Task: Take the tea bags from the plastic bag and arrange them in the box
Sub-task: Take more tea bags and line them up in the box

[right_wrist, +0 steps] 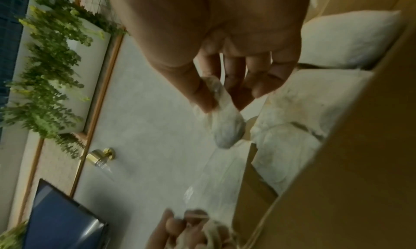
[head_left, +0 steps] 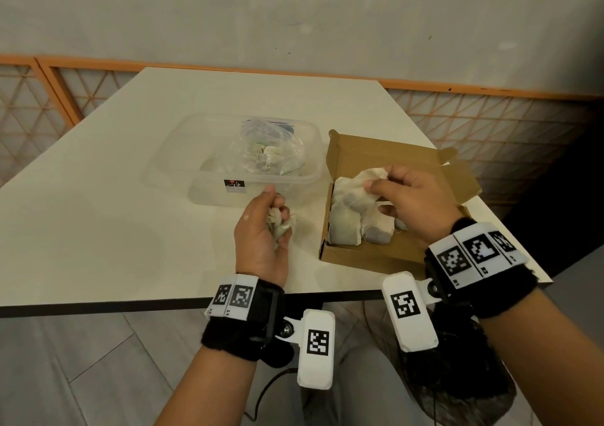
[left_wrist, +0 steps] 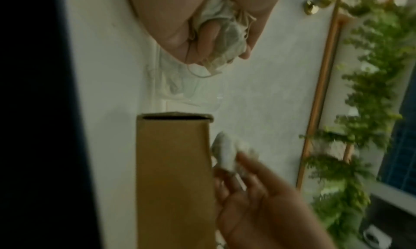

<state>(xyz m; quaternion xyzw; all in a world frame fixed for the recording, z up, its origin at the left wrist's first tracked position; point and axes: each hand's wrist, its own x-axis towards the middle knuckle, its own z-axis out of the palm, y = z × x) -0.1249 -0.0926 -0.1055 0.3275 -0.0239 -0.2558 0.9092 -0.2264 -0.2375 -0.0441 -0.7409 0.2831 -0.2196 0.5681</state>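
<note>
An open brown cardboard box [head_left: 369, 255] sits at the table's right, with several white tea bags [head_left: 346, 226] lying inside. My right hand [head_left: 389, 187] hovers over the box and pinches one tea bag [head_left: 372, 175] between thumb and forefinger; the right wrist view shows this tea bag [right_wrist: 223, 123] hanging from the fingertips. My left hand [head_left: 277, 219], left of the box and just above the table, grips a crumpled bunch of tea bags [head_left: 277, 226], seen in the left wrist view as a bunch of tea bags [left_wrist: 223, 30]. The clear plastic bag [head_left: 268, 151] with tea bags lies in a plastic tub.
The clear plastic tub [head_left: 209, 177] stands on the white table [head_left: 98, 196], left of the box. The box lid [head_left: 457, 180] leans open toward the right edge. An orange lattice railing [head_left: 65, 98] runs behind the table.
</note>
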